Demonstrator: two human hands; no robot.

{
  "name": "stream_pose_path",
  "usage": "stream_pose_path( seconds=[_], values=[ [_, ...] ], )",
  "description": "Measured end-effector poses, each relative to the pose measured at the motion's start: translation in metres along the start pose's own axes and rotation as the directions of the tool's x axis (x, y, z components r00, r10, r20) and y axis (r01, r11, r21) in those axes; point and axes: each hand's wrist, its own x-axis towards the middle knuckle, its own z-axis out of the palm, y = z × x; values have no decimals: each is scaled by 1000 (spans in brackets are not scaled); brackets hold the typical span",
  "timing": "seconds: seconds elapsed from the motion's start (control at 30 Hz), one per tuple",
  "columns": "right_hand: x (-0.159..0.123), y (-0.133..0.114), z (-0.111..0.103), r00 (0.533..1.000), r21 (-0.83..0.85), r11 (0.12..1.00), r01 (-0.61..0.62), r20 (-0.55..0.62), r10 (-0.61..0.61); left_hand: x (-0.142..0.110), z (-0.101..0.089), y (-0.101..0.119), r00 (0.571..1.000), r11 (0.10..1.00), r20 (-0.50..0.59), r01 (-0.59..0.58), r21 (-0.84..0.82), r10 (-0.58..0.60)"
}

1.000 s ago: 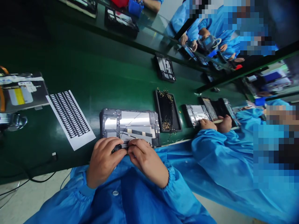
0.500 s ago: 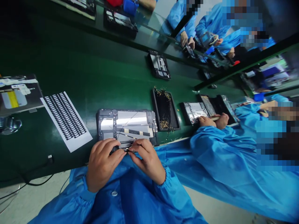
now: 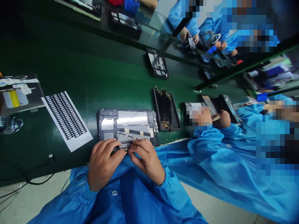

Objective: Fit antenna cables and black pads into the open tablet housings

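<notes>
An opened tablet frame (image 3: 127, 124) with silver plates and thin cables lies on the green belt (image 3: 93, 71) in front of me. My left hand (image 3: 102, 163) and my right hand (image 3: 146, 160) meet at its near edge, fingers curled and pinched together on a small dark part (image 3: 123, 149) there. What exactly the fingertips grip is too small to make out. Both wrists wear blue smock sleeves.
A white sheet of black stickers (image 3: 66, 119) lies to the left, beyond it another device (image 3: 20, 95) and a metal object (image 3: 10, 123). A black tray of small gold parts (image 3: 165, 110) stands right of the frame. A neighbouring person's hands (image 3: 219, 118) work on another frame. A cable (image 3: 35, 174) runs along the belt edge.
My hands stay pinched at the frame's near edge, with the fingertips shifting only slightly. The view moved a little. The neighbour's hands moved on their frame.
</notes>
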Motion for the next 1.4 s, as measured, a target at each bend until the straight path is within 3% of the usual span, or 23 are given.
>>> stream_pose_path(
  seconds=[0.3, 0.47, 0.53, 0.63, 0.73, 0.8, 0.87, 0.93, 1.03, 1.13, 1.27, 1.4],
  values=[
    [-4, -1, 1, 1000, -77, 997, 19, 9, -18, -2, 2, -5, 1000, 1000, -7, -28, -7, 28],
    [-20, -1, 14, 984, -169, 978, 125, -106, -144, -7, 4, 0, 998, 1000, -50, -29, 11, 30],
    [-28, -3, 16, 971, -224, 959, 172, -126, -204, -11, 1, 4, 997, 1000, -73, -11, 10, 12],
    [-26, -11, 8, 980, -244, 958, 150, -94, -177, -22, -14, -1, 991, 998, -122, 52, 23, -49],
    [5, -27, -2, 989, -134, 982, 132, -49, -140, -37, -37, -23, 962, 964, -173, 236, 123, -213],
    [40, -42, 0, 980, -29, 981, 194, 48, -192, -46, -51, -44, 939, 921, -152, 336, 198, -310],
    [82, -57, 16, 932, 16, 951, 309, 194, -306, -53, -58, -62, 932, 901, -95, 362, 241, -349],
    [120, -68, 40, 862, -54, 901, 429, 323, -391, -57, -58, -74, 932, 897, -65, 362, 255, -358],
    [156, -75, 74, 790, -195, 825, 531, 465, -399, -60, -50, -81, 928, 890, -91, 372, 264, -361],
    [165, -75, 88, 763, -252, 790, 559, 530, -371, -62, -46, -81, 924, 888, -126, 381, 258, -360],
    [161, -72, 93, 765, -282, 779, 561, 537, -356, -62, -45, -82, 922, 891, -140, 386, 238, -362],
    [166, -78, 98, 733, -275, 758, 591, 576, -362, -60, -47, -85, 923, 893, -119, 385, 231, -367]
  ],
)
